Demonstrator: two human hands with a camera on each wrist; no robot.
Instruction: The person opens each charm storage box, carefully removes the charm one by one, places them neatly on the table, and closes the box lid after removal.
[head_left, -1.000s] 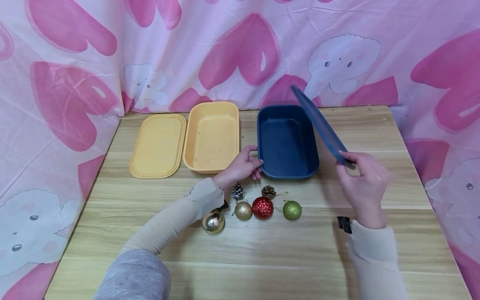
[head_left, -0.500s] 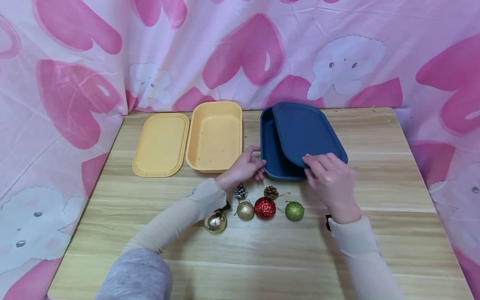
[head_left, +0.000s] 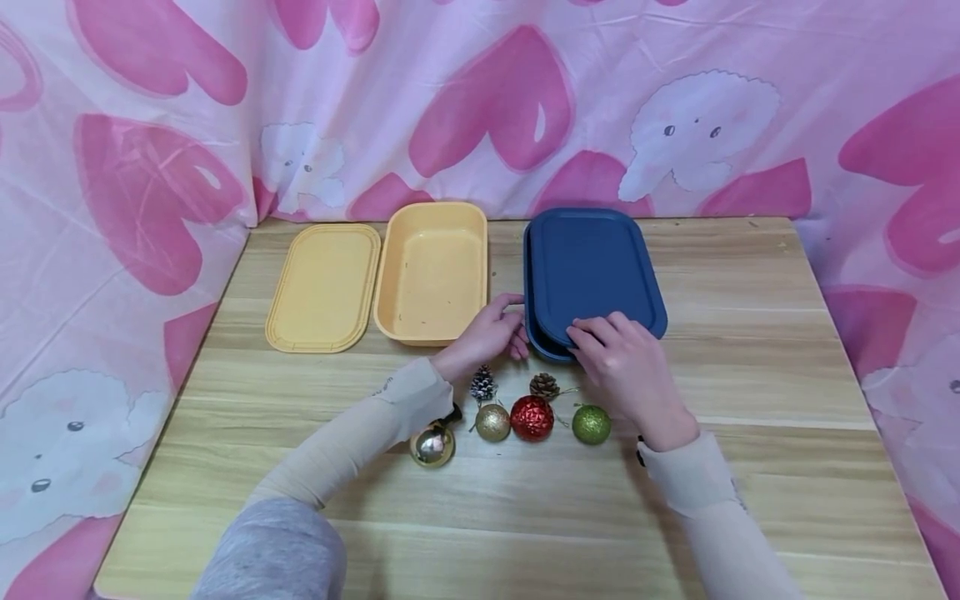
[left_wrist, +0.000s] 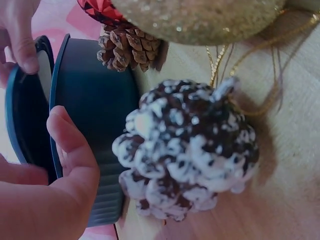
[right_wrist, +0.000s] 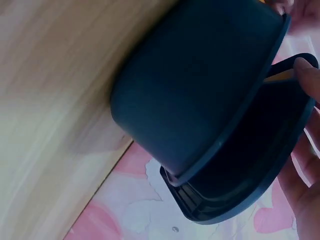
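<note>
My right hand [head_left: 626, 362] grips the near edge of a navy blue lid [head_left: 600, 267], which lies over a matching rectangular box [head_left: 531, 325]. The lid sits askew, so a strip of the box's rim shows along the left and near sides. Seen from the right wrist, a gap stays between the lid [right_wrist: 265, 170] and the box [right_wrist: 195, 85], with the thumb on the lid's inner side. At the box's near left corner my left hand [head_left: 491, 333] holds the rim; its thumb [left_wrist: 65, 130] shows at the rim in the left wrist view.
Left of the blue box stand an open yellow box [head_left: 435, 275] and its yellow lid [head_left: 326, 287]. In front lie a frosted pinecone [head_left: 482, 383], a brown pinecone [head_left: 543, 386], and red [head_left: 532, 418], green [head_left: 591, 424], glittery gold [head_left: 492, 422] and shiny gold [head_left: 432, 445] balls.
The right hand has brought the blue lid from a raised tilt at the right, leftward and down over the blue box. My left hand stays at the box's corner.
</note>
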